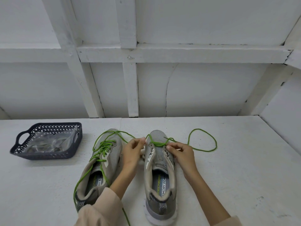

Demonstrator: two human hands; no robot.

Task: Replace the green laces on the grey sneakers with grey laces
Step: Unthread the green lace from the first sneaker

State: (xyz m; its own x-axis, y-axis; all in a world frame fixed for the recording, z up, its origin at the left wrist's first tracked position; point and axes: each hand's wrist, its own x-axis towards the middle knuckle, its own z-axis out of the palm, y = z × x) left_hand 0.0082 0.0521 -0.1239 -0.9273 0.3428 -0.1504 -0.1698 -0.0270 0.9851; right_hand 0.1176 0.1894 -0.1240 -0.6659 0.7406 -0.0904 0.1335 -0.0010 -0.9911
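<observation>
Status from my end: right grip (182, 152) pinched on the bright green round lace (197, 129) at the toe-end eyelets of the right grey mesh sneaker (160, 185), left grip (133, 149) curled on that shoe's eyelet edge, left grey mesh sneaker (104, 160) laced green alongside, both on the white desk (228, 168).

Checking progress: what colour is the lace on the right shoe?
The lace is green; it shows best in the head view.

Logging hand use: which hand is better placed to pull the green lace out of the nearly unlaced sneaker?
Probably the right hand: it pinches the green lace at the last eyelets of the sneaker. The left hand grips the shoe's other side.
</observation>
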